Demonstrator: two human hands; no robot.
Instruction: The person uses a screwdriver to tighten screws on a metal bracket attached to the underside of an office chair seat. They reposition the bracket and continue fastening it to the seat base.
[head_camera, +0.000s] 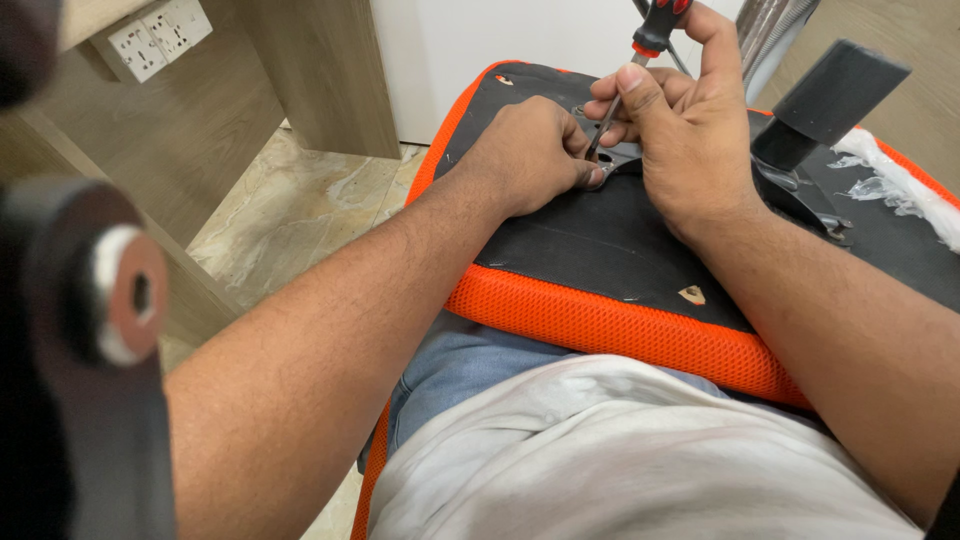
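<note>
1. Marble-patterned floor tiles (300, 205) and a wooden desk leg (325, 75) lie beyond my knees, with a pair of wall sockets (160, 35) up at the left.
2. Across my lap rests an upturned chair seat (600, 250), black underside facing me and orange mesh edge (590, 325) toward my belly, so the fittings are within easy reach.
3. My left hand (530, 155) is curled in a loose fist, fingertips pressed against a small metal bracket (615, 155) near the middle of the seat; I judge that this steadies the bracket.
4. My right hand (690, 130) is closed around a screwdriver (640, 50) with a red and black handle, thumb laid along the shaft to guide it. The tip comes down at the bracket, just beside my left fingertips; the tip itself is hidden between my hands.
5. A black armrest post (825, 95) stands up from the seat at the right, touching nothing I hold.
6. Torn white wadding (900, 185) shows along the far right edge.
7. A dark blurred part with a washer-like ring (130, 295) fills the near left; I cannot tell what it is.
</note>
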